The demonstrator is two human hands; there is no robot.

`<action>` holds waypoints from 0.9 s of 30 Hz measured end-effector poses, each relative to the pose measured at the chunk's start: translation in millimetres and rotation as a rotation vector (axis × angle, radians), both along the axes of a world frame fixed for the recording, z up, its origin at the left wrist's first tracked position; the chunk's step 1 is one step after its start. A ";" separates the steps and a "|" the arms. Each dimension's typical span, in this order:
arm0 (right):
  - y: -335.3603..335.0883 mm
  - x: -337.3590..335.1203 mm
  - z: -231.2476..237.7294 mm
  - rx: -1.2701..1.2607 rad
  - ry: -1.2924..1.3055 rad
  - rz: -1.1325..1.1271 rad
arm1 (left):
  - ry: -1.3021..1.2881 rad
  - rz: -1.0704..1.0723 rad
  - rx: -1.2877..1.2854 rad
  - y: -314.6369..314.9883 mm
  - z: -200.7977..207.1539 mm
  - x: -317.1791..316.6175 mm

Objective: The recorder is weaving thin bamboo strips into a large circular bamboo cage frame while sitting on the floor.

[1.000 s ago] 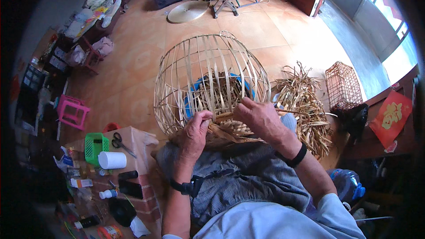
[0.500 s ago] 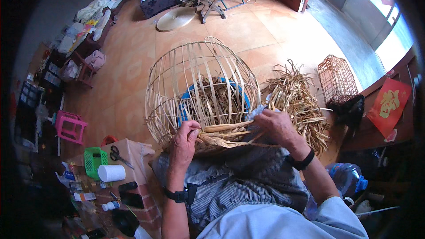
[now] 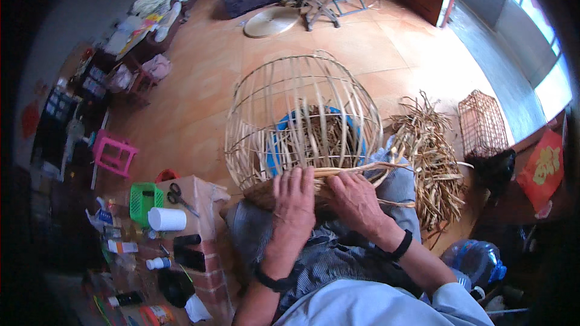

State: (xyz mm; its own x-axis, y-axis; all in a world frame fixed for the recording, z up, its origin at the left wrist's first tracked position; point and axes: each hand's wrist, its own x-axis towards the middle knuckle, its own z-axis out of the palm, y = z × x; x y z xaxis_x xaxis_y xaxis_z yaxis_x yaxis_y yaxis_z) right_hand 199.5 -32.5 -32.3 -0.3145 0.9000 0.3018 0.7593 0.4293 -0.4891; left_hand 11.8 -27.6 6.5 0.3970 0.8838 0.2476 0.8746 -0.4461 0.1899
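On my lap rests a large open-ribbed basket frame [image 3: 305, 78] of pale bent strips, lying on its side. Its near end is densely woven with brownish dried plant strands [image 3: 368, 169]. My left hand [image 3: 294, 202] is closed over that woven edge, fingers together on top and thumb hidden. Close beside it, my right hand [image 3: 357, 202] grips the strands with bent fingers; loose ends trail rightward past it. A blue tub [image 3: 272, 151] holding dried stalks [image 3: 323, 142] shows through the ribs.
Right of the basket lie a heap of dried stalks [image 3: 429, 169] and a wire cage [image 3: 481, 124]. At left, a covered table bears a green plastic basket [image 3: 145, 204], scissors [image 3: 181, 199] and a white roll [image 3: 167, 219]. A pink stool [image 3: 115, 154] stands beyond; a water bottle [image 3: 474, 262] sits at right.
My hands have come closer together, and the left has turned palm down over the woven edge. The strands once stretched between them now lie along that edge. The view has swung left.
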 end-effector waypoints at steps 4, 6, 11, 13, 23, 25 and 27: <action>2.6 -4.6 7.5 0.105 -0.051 -0.096 | -0.057 0.080 0.142 -7.2 -26.1 9.4; 5.6 -2.4 2.4 0.119 -0.098 -0.071 | -0.085 0.084 0.154 -5.2 -30.4 6.3; -1.0 22.1 14.3 -0.289 -0.009 0.032 | -0.242 -0.029 0.044 6.1 -17.0 -15.3; -6.9 40.0 37.8 -0.459 0.121 0.115 | -0.314 -0.045 0.071 8.8 -8.2 -18.7; -11.8 158.0 97.1 -0.567 1.532 0.267 | -0.488 0.033 0.084 23.9 -18.0 -14.2; -5.5 145.4 75.4 -0.381 1.895 -0.006 | -0.492 0.050 0.129 24.6 -13.9 -12.4; -1.3 129.1 63.9 -0.397 1.625 0.115 | -0.485 0.043 0.109 23.9 -13.4 -13.1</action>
